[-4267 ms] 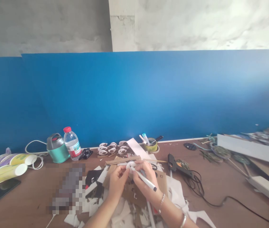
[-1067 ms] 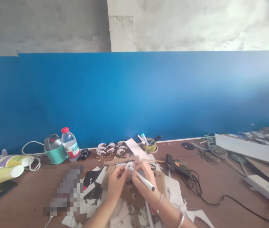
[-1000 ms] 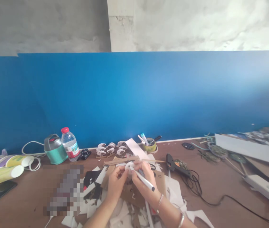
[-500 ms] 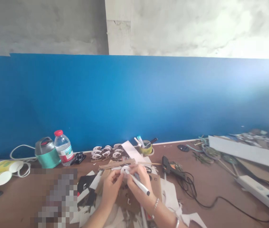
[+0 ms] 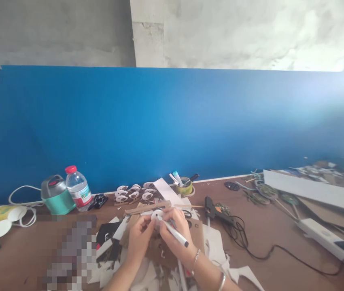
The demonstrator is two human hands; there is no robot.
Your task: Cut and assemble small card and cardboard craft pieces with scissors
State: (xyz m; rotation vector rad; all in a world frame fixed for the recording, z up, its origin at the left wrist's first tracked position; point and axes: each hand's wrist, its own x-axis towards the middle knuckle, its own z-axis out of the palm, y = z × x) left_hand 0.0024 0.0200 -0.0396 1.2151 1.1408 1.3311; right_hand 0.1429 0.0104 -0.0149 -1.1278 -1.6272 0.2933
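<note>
Between thumb and fingers, my left hand (image 5: 141, 234) pinches a small white paper piece (image 5: 156, 215) with a dark spot on it. My right hand (image 5: 178, 232) grips a white marker (image 5: 175, 233) with a dark end, its tip up against the paper piece; the exact contact is hidden by the fingers. Both hands are close together above brown cardboard (image 5: 162, 256) and white paper scraps (image 5: 150, 279). Behind them stand several small white pieces with dark markings (image 5: 122, 198), set in rows. A white paper strip (image 5: 167, 192) lies just beyond my fingers.
A glue gun (image 5: 217, 212) with a looping black cord lies to the right, near a white power strip (image 5: 330, 238). A tape roll (image 5: 184, 186) holds pens at the back. On the left stand a water bottle (image 5: 79, 190) and a teal container (image 5: 58, 198). A blue partition (image 5: 172, 125) borders the table.
The view has shifted slightly, so everything sits a little further left. Both hands keep their holds on the paper piece and the marker, with the marker still against the piece.
</note>
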